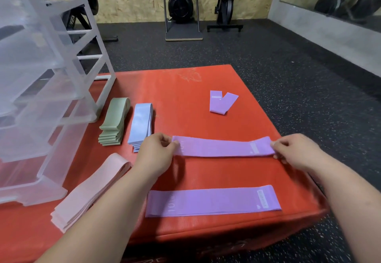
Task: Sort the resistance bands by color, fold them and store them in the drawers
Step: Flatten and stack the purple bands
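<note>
While both hands stretch it flat across the middle of the red mat (185, 89), the held purple band (223, 147) looks to be at the start of its fold. The left hand (155, 152) pinches its left end and the right hand (293, 149) pinches its right end, near a pale label patch. The next move, as I judge it, calls for bringing one end over to meet the other, edges kept square, since the soft woven fabric would skew easily.

A second purple band (213, 202) lies flat and unfolded just nearer the person, parallel to the first and apart from it. A third purple band (221, 102) sits folded, somewhat loosely, farther back on the mat. To the left lie three sorted stacks: green bands (113, 121), blue bands (141, 123) and pink bands (90, 190), still long and not yet stored. Beside them stands the clear drawer unit (47, 89), its drawers partly pulled out; what they hold cannot be made out.
</note>
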The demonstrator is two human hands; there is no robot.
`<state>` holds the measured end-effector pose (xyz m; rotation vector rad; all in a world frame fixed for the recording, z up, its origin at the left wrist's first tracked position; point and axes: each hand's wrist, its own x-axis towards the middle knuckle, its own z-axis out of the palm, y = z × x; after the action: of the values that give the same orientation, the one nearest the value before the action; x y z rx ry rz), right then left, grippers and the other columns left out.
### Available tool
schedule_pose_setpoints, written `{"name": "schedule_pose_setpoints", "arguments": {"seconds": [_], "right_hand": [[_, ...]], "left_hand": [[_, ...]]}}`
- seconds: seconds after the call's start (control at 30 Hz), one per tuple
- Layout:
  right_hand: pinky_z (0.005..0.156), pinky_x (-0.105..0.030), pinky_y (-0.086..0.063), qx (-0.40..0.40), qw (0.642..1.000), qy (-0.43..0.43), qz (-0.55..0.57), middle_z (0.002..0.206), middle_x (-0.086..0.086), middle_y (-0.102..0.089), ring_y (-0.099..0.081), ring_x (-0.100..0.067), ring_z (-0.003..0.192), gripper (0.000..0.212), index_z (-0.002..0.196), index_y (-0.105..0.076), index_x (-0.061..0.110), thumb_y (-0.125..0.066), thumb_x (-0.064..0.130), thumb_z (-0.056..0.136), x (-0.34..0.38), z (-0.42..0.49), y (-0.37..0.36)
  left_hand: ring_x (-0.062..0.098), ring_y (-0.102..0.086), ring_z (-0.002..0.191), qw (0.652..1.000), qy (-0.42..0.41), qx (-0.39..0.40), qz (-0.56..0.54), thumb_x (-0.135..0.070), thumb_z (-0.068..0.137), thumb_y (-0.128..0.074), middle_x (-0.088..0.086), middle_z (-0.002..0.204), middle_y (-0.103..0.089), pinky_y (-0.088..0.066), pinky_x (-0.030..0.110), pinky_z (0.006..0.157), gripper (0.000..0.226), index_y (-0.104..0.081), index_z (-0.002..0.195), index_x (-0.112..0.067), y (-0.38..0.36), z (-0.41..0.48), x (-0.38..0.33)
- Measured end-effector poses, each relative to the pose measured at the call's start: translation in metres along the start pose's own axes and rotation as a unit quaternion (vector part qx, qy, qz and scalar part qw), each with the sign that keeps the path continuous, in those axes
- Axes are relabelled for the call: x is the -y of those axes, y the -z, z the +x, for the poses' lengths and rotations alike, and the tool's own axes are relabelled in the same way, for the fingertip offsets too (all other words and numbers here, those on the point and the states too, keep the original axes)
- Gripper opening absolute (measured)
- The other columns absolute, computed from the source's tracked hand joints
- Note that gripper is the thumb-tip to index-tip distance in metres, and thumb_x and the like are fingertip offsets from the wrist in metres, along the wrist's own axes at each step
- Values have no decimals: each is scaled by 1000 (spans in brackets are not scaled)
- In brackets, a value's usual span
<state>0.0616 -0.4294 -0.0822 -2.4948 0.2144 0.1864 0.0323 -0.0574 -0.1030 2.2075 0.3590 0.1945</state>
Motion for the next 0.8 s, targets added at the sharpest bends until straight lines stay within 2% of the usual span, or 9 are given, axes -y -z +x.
{"name": "schedule_pose_setpoints", "arguments": {"seconds": [0.07, 0.13, 0.23, 0.3, 0.37, 0.47, 0.57, 0.7, 0.8], "right_hand": [[67, -33, -46, -34, 995, 5, -97, 72, 9, -72, -67, -20, 73, 32, 73, -73, 24, -64, 41, 98, 1, -2, -1], [72, -32, -42, -65, 993, 11, -99, 83, 8, -71, -65, -23, 85, 27, 82, -72, 27, -63, 47, 97, 9, -7, -1], [70, -33, -46, -84, 995, 28, -51, 76, 11, -70, -65, -16, 80, 30, 82, -71, 28, -71, 57, 89, 12, -9, -5], [73, -34, -51, -77, 996, 23, -37, 73, 12, -71, -66, -11, 78, 27, 85, -71, 29, -82, 53, 79, 13, -9, -10], [74, -33, -52, -70, 997, 16, -32, 69, 13, -72, -67, -8, 78, 24, 90, -72, 29, -89, 39, 75, 13, -7, -14], [68, -29, -47, -74, 997, -13, 34, 62, 14, -72, -69, -10, 74, 20, 89, -74, 26, -89, 24, 77, 9, 0, -12], [75, -35, -56, -66, 991, -50, 102, 67, 12, -75, -72, -18, 76, 15, 84, -79, 25, -91, 23, 75, 1, 5, -8], [64, -29, -46, -48, 992, -55, 99, 64, 8, -73, -61, -15, 63, 5, 81, -82, 25, -86, 22, 79, -7, 6, -5], [64, -32, -49, -44, 990, -55, 120, 64, 4, -73, -60, -17, 63, 5, 83, -83, 28, -84, 23, 81, -12, 5, -3]], "left_hand": [[8, -66, 75, 1000, 2, 4, 13, -30, 92, -76, -9, 80, -72, -40, 24, 61, 13, -67, 87, -22, -1, -1, -1], [11, -70, 79, 1000, 0, 10, 22, -32, 92, -76, -8, 83, -75, -43, 26, 62, 12, -67, 95, -24, -3, -2, -1], [14, -71, 82, 999, -3, 21, 39, -31, 91, -76, -8, 86, -75, -48, 30, 68, 18, -68, 105, -24, -7, -3, 0], [17, -71, 84, 998, -11, 21, 55, -29, 89, -77, -6, 88, -75, -53, 33, 74, 20, -71, 107, -23, -9, -3, 0], [18, -71, 83, 998, -15, 19, 59, -27, 87, -78, -7, 87, -75, -55, 34, 76, 19, -74, 105, -23, -9, -3, 1], [18, -69, 80, 997, -19, 20, 67, -31, 87, -81, -6, 81, -72, -51, 32, 72, 14, -74, 96, -23, -10, -3, 1], [17, -65, 72, 998, -15, 29, 61, -32, 89, -79, -4, 73, -69, -45, 30, 65, 14, -73, 85, -20, -9, 0, 2], [19, -58, 64, 999, 1, 39, 36, -25, 88, -78, -2, 69, -68, -43, 30, 62, 17, -68, 77, -17, -7, 5, 3], [14, -57, 61, 999, 16, 41, -4, -21, 87, -81, -1, 72, -71, -43, 28, 60, 13, -69, 81, -17, -2, 4, -1]]}}
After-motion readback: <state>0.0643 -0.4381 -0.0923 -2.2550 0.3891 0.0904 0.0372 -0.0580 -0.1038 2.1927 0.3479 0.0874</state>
